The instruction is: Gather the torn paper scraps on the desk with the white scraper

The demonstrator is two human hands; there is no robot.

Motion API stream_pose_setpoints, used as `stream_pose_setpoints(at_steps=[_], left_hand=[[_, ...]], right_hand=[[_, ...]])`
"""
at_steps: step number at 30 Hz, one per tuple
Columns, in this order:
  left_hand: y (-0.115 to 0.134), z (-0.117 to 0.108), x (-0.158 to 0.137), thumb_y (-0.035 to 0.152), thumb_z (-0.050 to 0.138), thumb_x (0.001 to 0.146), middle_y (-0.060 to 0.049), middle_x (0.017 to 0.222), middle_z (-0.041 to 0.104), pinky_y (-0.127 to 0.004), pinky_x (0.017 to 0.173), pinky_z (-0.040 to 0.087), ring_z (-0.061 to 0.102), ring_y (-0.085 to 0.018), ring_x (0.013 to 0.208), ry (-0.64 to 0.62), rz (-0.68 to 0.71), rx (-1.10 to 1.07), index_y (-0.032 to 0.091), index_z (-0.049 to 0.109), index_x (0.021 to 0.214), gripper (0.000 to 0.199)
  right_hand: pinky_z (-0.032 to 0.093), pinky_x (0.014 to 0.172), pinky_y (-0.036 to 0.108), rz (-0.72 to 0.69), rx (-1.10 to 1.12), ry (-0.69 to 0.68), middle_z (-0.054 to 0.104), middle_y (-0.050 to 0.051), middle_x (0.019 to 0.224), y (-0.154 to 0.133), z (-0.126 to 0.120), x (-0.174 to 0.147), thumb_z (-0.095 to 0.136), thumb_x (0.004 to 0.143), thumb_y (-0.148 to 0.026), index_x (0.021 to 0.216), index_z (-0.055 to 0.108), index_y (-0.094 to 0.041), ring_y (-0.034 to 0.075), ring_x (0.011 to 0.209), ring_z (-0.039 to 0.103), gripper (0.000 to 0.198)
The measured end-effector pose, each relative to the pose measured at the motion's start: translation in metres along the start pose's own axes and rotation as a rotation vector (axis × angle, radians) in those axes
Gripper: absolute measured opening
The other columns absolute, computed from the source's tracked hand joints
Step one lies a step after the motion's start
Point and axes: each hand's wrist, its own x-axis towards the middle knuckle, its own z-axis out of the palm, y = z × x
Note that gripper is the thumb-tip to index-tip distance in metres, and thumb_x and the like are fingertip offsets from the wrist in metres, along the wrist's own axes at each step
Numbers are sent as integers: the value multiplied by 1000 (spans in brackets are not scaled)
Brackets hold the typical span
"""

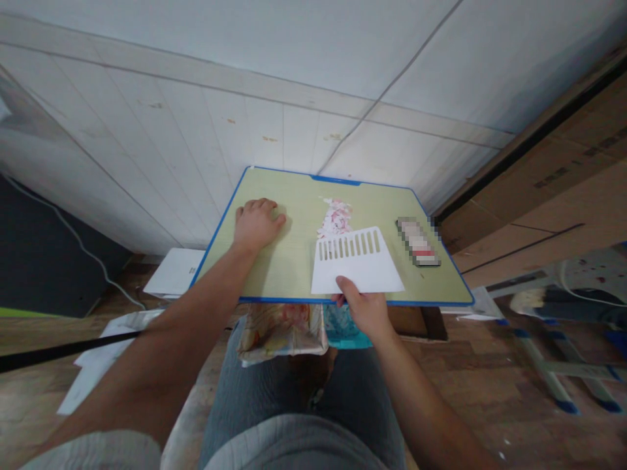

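A flat white sheet with a row of slots along its far edge (353, 274) is in my right hand (365, 307), thumb on top and fingers underneath, at the table's near edge. Just beyond its slotted edge lies a small heap of pink and white scraps (337, 217), too fine to name. My left hand (257, 224) rests palm down on the left part of the light green table (289, 267), its fingers slightly bent and apart, with nothing visible in it.
A phone-like object (418, 241), blurred out, lies on the table's right side. Below the near edge hang or stand a lined box (284, 352) and a turquoise container (347, 333). A white wall (274, 78) stands behind; large cardboard boxes (548, 189) are at the right.
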Motion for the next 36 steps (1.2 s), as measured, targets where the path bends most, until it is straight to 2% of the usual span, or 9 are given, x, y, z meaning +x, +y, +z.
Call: stream_pose_setpoints(at_steps=[3,8,16,19,26,36], left_hand=[[1,-1,-1,45,60,109,-19,163,77,-64,133,43,61,-44,158,6,-1,-9,23,80,150,51],[-1,1,0,46,60,109,-18,163,77,-64,132,44,61,-44,158,7,3,-7,23,81,150,52],[-2,4,1,48,58,109,-19,164,76,-63,133,43,61,-44,158,8,0,8,20,80,151,55],[-1,3,1,47,58,110,-19,166,75,-63,132,44,60,-44,159,0,-2,24,20,80,153,56],[3,1,3,48,56,110,-20,168,74,-63,133,43,59,-45,160,-17,-13,44,16,79,156,60],[1,2,6,47,57,109,-22,168,74,-64,133,44,60,-46,161,-19,-7,56,13,78,156,62]], right_hand=[[70,63,44,2,16,12,75,6,63,-1,-1,0,81,94,-86,67,72,-32,26,53,69,62],[73,72,46,-10,-5,4,75,6,62,1,-2,-1,80,95,-86,63,72,-33,27,56,72,63],[67,60,43,-30,39,6,77,5,64,2,2,-1,83,93,-89,68,73,-31,26,53,69,64],[68,63,42,-22,17,33,75,6,62,3,-1,3,84,91,-90,66,72,-30,25,54,69,66],[67,63,40,-36,11,-49,77,6,65,7,-5,6,85,92,-86,68,74,-30,24,55,68,62],[64,56,40,-94,112,-62,77,6,63,9,0,6,91,89,-77,71,75,-29,23,53,66,54]])
